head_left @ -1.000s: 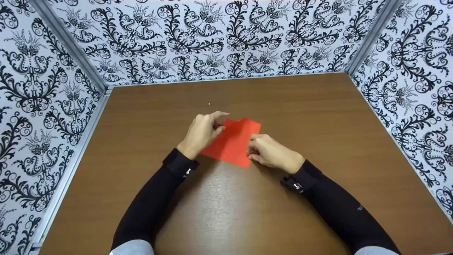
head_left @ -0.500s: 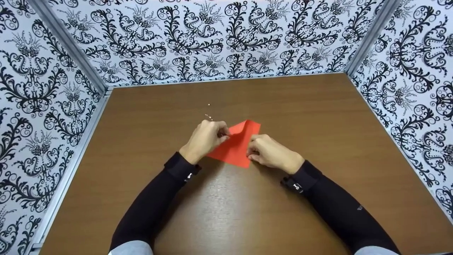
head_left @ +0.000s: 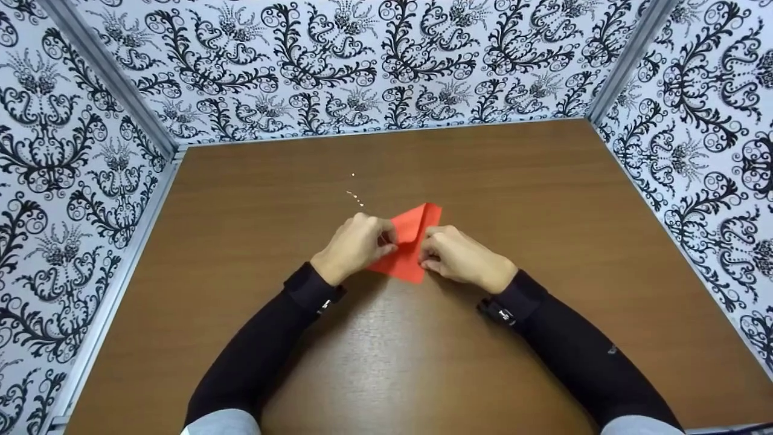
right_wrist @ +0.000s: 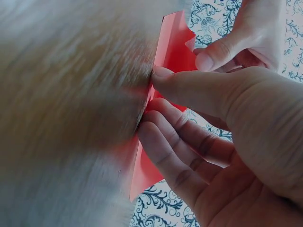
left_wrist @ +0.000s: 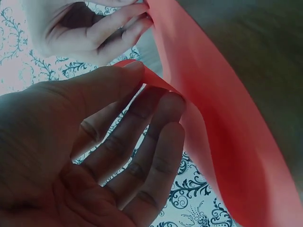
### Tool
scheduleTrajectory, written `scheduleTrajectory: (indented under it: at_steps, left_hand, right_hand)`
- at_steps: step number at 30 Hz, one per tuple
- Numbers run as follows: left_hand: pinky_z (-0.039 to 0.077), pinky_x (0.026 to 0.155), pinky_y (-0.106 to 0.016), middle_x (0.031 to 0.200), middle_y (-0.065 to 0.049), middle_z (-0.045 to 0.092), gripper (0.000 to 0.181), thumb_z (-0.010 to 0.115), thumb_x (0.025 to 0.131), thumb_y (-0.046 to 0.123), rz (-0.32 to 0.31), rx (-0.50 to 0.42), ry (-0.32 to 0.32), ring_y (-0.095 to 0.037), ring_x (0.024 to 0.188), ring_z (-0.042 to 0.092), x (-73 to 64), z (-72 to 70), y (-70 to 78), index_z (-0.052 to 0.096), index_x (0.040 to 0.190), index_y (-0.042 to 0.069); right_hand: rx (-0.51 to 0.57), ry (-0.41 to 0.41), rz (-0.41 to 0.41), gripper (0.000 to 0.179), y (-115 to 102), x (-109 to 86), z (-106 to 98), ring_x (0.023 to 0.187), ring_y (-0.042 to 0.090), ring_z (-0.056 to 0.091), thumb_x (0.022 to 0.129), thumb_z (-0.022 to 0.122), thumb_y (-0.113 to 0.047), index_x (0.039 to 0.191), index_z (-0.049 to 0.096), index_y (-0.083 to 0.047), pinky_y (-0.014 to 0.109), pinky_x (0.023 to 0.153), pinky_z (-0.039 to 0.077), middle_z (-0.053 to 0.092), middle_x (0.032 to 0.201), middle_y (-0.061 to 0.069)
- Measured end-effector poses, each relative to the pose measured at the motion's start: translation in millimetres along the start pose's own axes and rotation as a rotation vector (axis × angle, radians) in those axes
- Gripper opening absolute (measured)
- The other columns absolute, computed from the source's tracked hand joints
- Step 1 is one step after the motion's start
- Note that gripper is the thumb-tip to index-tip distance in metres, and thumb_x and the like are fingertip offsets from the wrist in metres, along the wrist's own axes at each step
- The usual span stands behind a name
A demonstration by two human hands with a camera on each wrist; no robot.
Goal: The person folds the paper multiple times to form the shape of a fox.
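Observation:
A sheet of red paper (head_left: 410, 226) lies mid-table, its left part lifted and bent over toward the right. My left hand (head_left: 361, 241) pinches the raised edge between thumb and fingers. In the left wrist view the paper (left_wrist: 189, 61) bends away from my left hand (left_wrist: 118, 127) in a loose curve, with no sharp crease visible there. At the sheet's right edge, my right hand (head_left: 462, 257) has its fingers curled. Seen from the right wrist, the thumb and fingertips of my right hand (right_wrist: 203, 123) hold that edge down at the tabletop; the index fingertip is mostly hidden.
The brown wood-grain table (head_left: 386, 362) spreads around both arms. Small bright specks (head_left: 354, 196) show beyond my left hand. White walls with black scrolls (head_left: 338, 66) bound the back and sides, with grey metal posts (head_left: 109, 78) in the corners.
My left hand has come down to the sheet, pinched its edge and drawn it rightward and nearer, so the paper folds over. The right hand has stayed at the right edge.

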State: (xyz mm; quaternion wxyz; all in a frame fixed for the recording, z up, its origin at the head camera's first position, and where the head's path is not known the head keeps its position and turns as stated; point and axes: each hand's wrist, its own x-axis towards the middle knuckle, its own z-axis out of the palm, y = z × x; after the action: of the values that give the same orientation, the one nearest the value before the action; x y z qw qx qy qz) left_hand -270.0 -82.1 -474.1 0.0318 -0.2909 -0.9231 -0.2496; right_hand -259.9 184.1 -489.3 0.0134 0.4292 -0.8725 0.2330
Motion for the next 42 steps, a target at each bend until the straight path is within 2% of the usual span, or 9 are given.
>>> scheduleTrajectory:
  at_steps: [17,28,36,42]
  left_hand:
    - [0.066,0.073,-0.04,0.092,-0.002,0.085,0.006,0.093,0.101,0.016,0.051,0.02,-0.04,-0.015,0.079,0.073,-2.4,9.2,7.4,0.089,0.098,0.014]
    - [0.065,0.069,-0.04,0.088,0.001,0.084,0.008,0.093,0.1,0.014,0.086,0.035,-0.052,-0.013,0.076,0.071,-5.0,11.2,13.3,0.087,0.094,0.014]
    - [0.064,0.068,-0.037,0.087,0.002,0.084,0.01,0.093,0.1,0.014,0.1,0.038,-0.06,-0.011,0.075,0.07,-7.9,12.0,17.8,0.085,0.093,0.014]
    - [0.063,0.068,-0.037,0.085,0.002,0.082,0.013,0.094,0.099,0.012,0.118,0.037,-0.068,-0.01,0.074,0.066,-9.6,15.0,18.8,0.085,0.09,0.014]
  right_hand:
    - [-0.005,-0.006,0.022,0.006,-0.2,1.1,0.5,0.095,0.023,0.077,0.099,0.091,-0.002,0.098,0.088,-0.007,0.04,0.084,0.068,0.078,0.102,0.009]
    - [-0.045,-0.005,0.029,0.011,-0.5,-0.1,-0.6,0.093,0.021,0.076,0.099,0.09,-0.001,0.094,0.085,-0.009,0.038,0.081,0.067,0.078,0.102,0.007]
    - [-0.098,-0.003,0.047,0.014,-2.6,-1.8,-0.4,0.086,0.017,0.072,0.098,0.089,-0.001,0.092,0.083,-0.011,0.035,0.076,0.064,0.075,0.096,0.004]
    - [-0.1,-0.003,0.056,0.016,-5.6,-1.3,-1.4,0.084,0.016,0.07,0.097,0.088,0.002,0.09,0.081,-0.01,0.033,0.074,0.06,0.076,0.092,0.004]
